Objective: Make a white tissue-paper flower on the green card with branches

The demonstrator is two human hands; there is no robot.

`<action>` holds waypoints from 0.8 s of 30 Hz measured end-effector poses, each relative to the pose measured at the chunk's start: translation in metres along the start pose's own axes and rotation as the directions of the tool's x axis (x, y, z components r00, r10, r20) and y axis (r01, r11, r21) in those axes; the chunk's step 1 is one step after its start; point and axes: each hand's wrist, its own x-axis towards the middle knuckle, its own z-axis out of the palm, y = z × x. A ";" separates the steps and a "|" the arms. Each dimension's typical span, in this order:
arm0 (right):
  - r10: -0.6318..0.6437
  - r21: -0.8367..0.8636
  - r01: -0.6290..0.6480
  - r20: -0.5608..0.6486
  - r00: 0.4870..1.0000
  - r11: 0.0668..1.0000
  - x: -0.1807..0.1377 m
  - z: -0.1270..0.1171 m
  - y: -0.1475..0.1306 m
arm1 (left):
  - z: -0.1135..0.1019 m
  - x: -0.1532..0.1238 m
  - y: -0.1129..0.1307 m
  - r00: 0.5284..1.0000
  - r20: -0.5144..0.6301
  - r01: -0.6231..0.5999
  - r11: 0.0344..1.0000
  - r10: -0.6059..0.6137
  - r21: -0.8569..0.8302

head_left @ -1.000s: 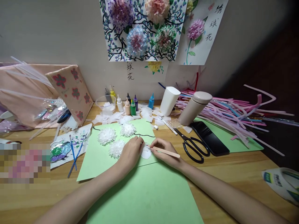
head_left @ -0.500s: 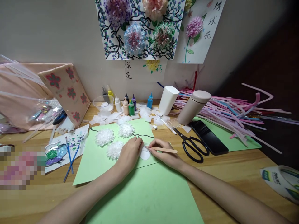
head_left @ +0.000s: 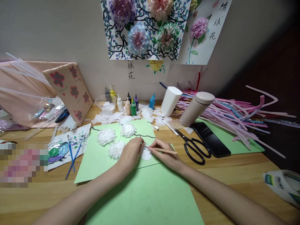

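A thin wooden stick (head_left: 164, 151) is held pinched in the fingers of the right hand (head_left: 165, 155), just right of the frame's centre. It lies nearly flat, its tip pointed left to the edge of a small white round paper patch (head_left: 146, 155). The left hand (head_left: 131, 153) is curled at centre frame, with its fingertips brought down beside the stick's tip. Whether anything is pinched between them cannot be told. The patch lies on a light green paper sheet (head_left: 98, 161), where three fluffy white tissue flowers (head_left: 106, 136) are set just left of the left hand. Right of centre, black-handled scissors (head_left: 195, 150) and a black phone (head_left: 211, 139) lie on the wooden table (head_left: 234, 170). Small paint bottles (head_left: 130, 106) are lined up above centre.
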 end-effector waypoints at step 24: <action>0.025 -0.006 -0.025 -0.033 0.999 1.000 0.000 0.000 -0.005 | -0.006 -0.002 0.003 0.999 0.027 0.025 1.000 -0.025 -0.006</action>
